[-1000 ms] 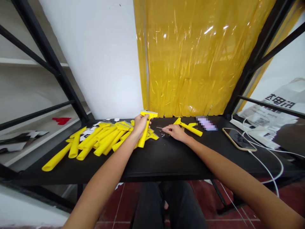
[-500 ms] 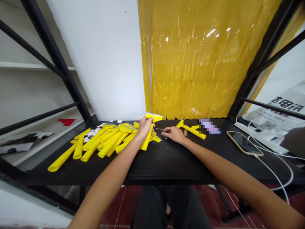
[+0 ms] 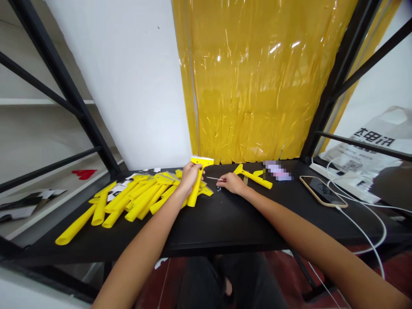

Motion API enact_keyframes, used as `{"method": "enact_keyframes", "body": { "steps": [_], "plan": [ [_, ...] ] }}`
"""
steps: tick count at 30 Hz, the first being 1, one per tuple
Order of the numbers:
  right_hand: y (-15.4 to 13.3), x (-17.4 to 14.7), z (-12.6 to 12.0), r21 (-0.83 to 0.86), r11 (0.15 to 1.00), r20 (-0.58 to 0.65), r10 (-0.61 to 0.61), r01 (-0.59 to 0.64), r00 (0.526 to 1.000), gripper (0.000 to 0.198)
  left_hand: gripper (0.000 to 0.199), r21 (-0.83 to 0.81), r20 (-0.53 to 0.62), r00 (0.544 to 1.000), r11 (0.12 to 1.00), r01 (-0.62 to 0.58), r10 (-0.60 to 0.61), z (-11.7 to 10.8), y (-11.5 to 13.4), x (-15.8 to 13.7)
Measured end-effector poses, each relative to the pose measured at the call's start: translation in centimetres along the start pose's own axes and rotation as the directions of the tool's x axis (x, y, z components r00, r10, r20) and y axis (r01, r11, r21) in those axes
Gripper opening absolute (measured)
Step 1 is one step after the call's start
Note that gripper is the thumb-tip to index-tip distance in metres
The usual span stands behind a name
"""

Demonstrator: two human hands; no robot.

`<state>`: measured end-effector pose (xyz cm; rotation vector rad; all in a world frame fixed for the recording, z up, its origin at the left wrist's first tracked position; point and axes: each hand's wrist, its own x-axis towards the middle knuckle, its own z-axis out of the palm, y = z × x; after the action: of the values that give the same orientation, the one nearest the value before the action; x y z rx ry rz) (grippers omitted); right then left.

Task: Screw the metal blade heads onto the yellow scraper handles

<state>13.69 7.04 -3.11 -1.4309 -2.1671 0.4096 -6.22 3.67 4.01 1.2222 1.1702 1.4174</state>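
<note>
My left hand (image 3: 190, 175) is closed around a yellow scraper (image 3: 195, 193), its wide head with a metal edge tilted up and away from me. In my right hand (image 3: 234, 183) is a thin screwdriver (image 3: 213, 178), pinched by its reddish handle with the shaft pointing left toward the scraper. The tip is apart from the scraper head. Below my right fingertips lie several tiny screws (image 3: 219, 189) on the black table. Left of my left hand spreads a pile of yellow scrapers (image 3: 138, 195). Another yellow scraper (image 3: 255, 177) lies beyond my right hand.
A phone (image 3: 323, 191) with a white charging cable (image 3: 360, 236) rests at the right. Beside it stand a white plastic bag (image 3: 370, 150) and a power strip (image 3: 344, 182). Black frame posts (image 3: 341, 81) border the black table (image 3: 225, 227). Yellow plastic strips (image 3: 257, 86) hang behind.
The whole view has shifted slightly. My left hand has turned the scraper a little more upright, and the screwdriver shaft now shows more fully, still apart from the scraper head.
</note>
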Motion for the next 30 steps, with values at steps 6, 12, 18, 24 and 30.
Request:
{"method": "enact_keyframes", "body": {
  "steps": [6,12,18,24,30],
  "plan": [
    [1.4,-0.1,-1.1,0.106,0.992,0.063,-0.075,0.068,0.995,0.016,0.015,-0.042,0.015,1.0,0.999,-0.013,0.014,0.1,-0.2,0.3],
    [1.9,-0.5,-1.9,0.133,0.988,0.105,-0.096,0.082,0.99,0.018,0.014,-0.008,0.024,1.0,1.0,0.002,-0.001,0.1,-0.3,0.5],
    [1.7,-0.6,-1.9,-0.002,0.994,0.054,-0.113,0.113,0.992,0.016,0.014,-0.006,0.046,0.999,1.0,-0.008,0.008,0.3,-0.4,0.3],
    [2.6,-1.1,-4.4,0.173,0.975,-0.013,-0.141,0.142,0.99,0.016,0.018,-0.001,0.078,0.994,0.997,-0.079,0.079,0.4,-0.2,-0.2],
    [-0.5,-2.3,-6.2,0.327,0.887,-0.321,-0.222,0.328,0.921,0.025,0.014,0.031,0.239,0.969,0.997,-0.065,0.056,0.9,-0.2,-1.3]
  ]
}}
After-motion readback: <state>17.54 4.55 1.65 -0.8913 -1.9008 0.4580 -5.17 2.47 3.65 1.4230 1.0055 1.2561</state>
